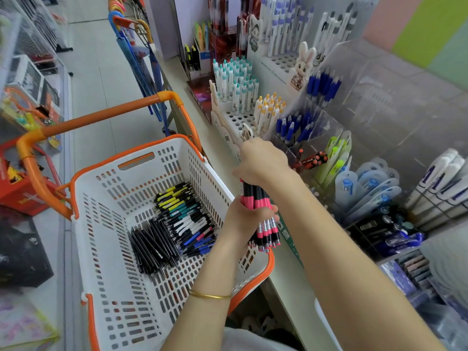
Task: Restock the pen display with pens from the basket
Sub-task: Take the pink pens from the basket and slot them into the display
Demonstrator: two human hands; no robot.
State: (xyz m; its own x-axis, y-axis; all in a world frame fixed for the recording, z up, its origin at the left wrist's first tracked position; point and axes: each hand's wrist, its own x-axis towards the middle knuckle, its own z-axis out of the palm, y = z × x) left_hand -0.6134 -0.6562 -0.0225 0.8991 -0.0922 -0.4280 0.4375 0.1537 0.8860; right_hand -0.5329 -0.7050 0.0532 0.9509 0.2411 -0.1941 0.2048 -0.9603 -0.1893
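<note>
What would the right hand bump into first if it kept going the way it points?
Probably the small cartoon sign just past the right hand, then the white-and-yellow pens. Depth is hard to judge.

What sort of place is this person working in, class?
Most likely a stationery shop aisle: a tiered pen display stands on a shelf, a shopping basket holds loose pens, and both hands grip a bundle of pink-and-black pens.
</note>
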